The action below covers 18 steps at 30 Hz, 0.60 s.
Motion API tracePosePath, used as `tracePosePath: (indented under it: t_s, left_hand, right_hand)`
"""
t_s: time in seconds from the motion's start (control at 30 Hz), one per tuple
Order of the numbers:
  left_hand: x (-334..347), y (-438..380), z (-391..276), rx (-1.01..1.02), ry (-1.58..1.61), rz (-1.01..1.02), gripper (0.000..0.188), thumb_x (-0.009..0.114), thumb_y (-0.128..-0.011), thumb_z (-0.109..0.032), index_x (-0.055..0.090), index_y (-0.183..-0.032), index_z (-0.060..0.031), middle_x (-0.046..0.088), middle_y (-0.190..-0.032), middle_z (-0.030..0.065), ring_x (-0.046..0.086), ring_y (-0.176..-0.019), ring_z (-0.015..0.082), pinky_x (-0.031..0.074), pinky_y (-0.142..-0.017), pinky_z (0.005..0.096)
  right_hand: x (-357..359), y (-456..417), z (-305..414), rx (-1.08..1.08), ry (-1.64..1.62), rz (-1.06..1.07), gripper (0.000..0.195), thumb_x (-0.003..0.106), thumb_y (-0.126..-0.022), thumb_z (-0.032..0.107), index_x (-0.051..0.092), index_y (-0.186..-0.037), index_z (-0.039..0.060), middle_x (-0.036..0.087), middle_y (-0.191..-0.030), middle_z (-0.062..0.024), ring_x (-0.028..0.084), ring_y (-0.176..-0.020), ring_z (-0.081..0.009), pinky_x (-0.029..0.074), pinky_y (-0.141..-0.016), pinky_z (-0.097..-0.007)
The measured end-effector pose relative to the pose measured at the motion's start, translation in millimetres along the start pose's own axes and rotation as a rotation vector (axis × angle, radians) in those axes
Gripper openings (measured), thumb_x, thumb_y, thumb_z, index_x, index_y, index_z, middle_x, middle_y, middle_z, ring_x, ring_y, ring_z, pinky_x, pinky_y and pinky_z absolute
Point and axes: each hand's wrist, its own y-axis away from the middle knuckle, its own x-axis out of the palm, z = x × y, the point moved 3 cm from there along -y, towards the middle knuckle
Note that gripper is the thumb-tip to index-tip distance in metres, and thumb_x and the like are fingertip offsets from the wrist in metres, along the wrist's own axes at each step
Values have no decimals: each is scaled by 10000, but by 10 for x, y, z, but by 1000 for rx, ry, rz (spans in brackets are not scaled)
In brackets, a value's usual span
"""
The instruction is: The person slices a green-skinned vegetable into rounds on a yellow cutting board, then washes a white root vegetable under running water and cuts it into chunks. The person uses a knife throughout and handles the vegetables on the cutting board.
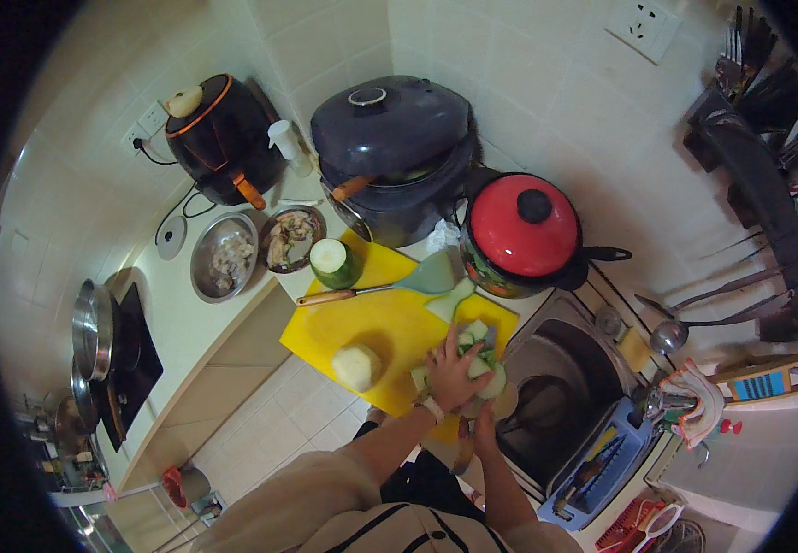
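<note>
My left hand (455,377) lies with spread fingers over a heap of cut pale-green vegetable pieces (476,332), at the right end of a yellow cutting board (399,325). My right hand (485,427) is just below the heap, beside a brown wooden handle (464,449); its fingers are partly hidden, and I cannot tell whether it grips the handle. A peeled, pale round vegetable (356,367) sits at the board's near edge. Farther back stands a cut green-skinned gourd piece (334,263). A turner with a green head (426,274) lies across the board near a pale green strip (451,301).
A sink (558,345) adjoins the board, with a blue rack (596,463) at its near side. Behind are a red-lidded pot (524,218) and a large dark lidded pan (392,131). Food bowls (222,259) and a black air fryer (222,138) stand left.
</note>
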Motion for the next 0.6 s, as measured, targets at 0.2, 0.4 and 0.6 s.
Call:
tracePosePath:
  t_s: [0.2,0.4,0.6]
  left_hand:
    - [195,-486,226,17,-78,21,611,622,-605,-560,541,-1125,-251,59,-1402,194,68,-1257,448,187,-862,669]
    - [253,-686,413,-25,-121,39,610,624,-608,-574,520,-1136,-288,86,-1388,222,53,-1262,442,176,-870,660]
    - [163,-733,441,-52,-144,58,624,594,-617,-590,491,-1153,-287,181,-1350,234,132,-1265,385,234,-832,635]
  right_hand:
    - [190,-435,181,169,1,-124,584,354,-821,591,452,-953,31,487,-773,-51,478,-518,-131,373,-382,-265]
    - [371,-575,243,180,11,-331,570,316,-836,583,482,-845,38,473,-629,-35,443,-427,-125,348,-366,-257]
    - [443,-679,271,115,-69,-33,574,278,-858,560,503,-809,34,476,-593,-30,418,-402,-129,338,-371,-252]
